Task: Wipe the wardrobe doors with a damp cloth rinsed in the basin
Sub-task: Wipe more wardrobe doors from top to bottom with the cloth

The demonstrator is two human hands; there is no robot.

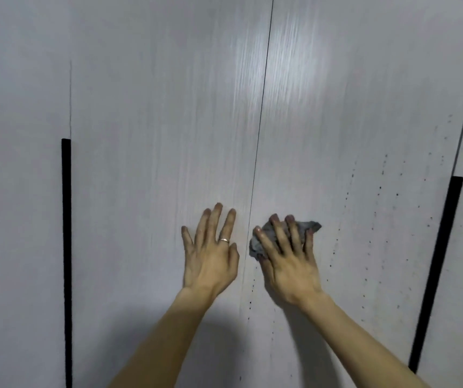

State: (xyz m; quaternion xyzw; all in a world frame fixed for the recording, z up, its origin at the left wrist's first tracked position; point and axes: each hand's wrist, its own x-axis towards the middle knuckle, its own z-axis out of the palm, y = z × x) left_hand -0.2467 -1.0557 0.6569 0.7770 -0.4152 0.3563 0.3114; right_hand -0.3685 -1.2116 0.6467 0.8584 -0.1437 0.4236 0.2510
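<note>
From my feed, two bare forearms reach up from the bottom edge. The left hand (pixel 210 256) lies flat on the left door (pixel 154 135), fingers straight and spread, holding nothing; a ring (pixel 224 240) sits on one finger. The right hand (pixel 289 264), fingers splayed, presses a crumpled grey cloth (pixel 313 226) against the right door (pixel 364 121), just beside the seam (pixel 261 107). Dark specks (pixel 380 189) dot that door. Black handles (pixel 66 261) run along both outer edges. Glare brightens the panels higher up.
</note>
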